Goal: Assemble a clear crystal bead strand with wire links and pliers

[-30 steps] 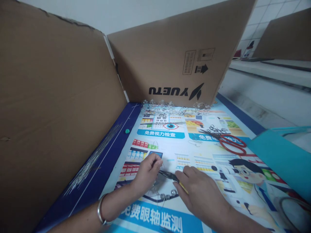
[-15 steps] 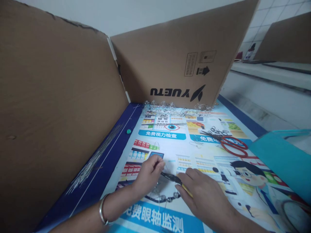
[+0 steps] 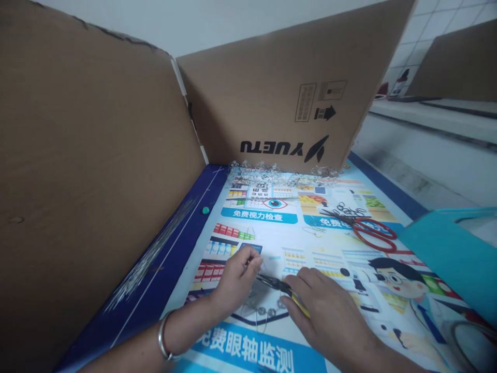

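In the head view, my left hand (image 3: 238, 274) is closed in a pinch on a thin wire (image 3: 262, 265) near the picture's lower middle. My right hand (image 3: 324, 305) grips needle-nose pliers (image 3: 276, 283) with yellow handles and dark jaws. The jaws look slightly parted, and their tips point left, close to my left fingers. Below the tips, clear round beads (image 3: 271, 312) with fine wires hang or lie over the printed sheet; I cannot tell which. My fingers hide part of the wire.
Red-handled scissors (image 3: 373, 233) lie to the right, with small dark rings (image 3: 347, 209) behind them. A pile of clear beaded pieces (image 3: 260, 171) lines the cardboard (image 3: 279, 103). Straight wires (image 3: 143, 269) lie at left near a green lump (image 3: 205, 210). A teal box (image 3: 450, 254) stands at right.
The plier jaws have parted a little. The beads below have shifted slightly, while both hands stay in nearly the same place.
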{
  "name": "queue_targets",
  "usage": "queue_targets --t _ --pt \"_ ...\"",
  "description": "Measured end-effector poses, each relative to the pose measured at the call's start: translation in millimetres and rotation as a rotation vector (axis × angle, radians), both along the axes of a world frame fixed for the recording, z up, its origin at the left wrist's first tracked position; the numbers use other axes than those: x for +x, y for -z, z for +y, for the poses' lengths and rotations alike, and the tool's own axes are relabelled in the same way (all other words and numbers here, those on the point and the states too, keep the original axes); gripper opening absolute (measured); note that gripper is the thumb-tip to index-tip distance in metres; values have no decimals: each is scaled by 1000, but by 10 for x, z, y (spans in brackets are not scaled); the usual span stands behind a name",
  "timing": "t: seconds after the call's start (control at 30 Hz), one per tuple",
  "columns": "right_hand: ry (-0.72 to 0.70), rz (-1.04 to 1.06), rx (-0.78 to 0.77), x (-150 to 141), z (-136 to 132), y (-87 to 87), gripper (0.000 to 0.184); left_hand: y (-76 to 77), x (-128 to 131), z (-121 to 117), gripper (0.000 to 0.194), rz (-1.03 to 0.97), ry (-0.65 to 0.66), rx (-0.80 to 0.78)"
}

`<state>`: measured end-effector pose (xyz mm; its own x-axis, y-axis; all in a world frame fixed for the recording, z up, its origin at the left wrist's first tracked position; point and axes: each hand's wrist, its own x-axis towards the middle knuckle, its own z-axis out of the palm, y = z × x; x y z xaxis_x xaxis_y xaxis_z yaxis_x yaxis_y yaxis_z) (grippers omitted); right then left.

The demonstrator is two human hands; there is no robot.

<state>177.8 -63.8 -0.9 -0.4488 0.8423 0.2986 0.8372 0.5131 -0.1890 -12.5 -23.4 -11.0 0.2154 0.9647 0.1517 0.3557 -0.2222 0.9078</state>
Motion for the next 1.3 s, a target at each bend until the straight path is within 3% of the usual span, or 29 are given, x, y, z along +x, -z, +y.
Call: queue_targets --t 0.27,0.6,0.83,1.3 --pt "8 6 -63 2 17 -10 17 -40 15 -15 20 -20 8 -8" --pt "18 -36 -15 -25 7 -62 13 -69 5 -57 22 -7 40 93" --pt "18 -52 -21 -26 -2 -96 11 -54 7 -62 20 -14 46 79" --pt "5 -68 -116 -2 -5 -98 13 -24 -13 -62 22 64 157 165"
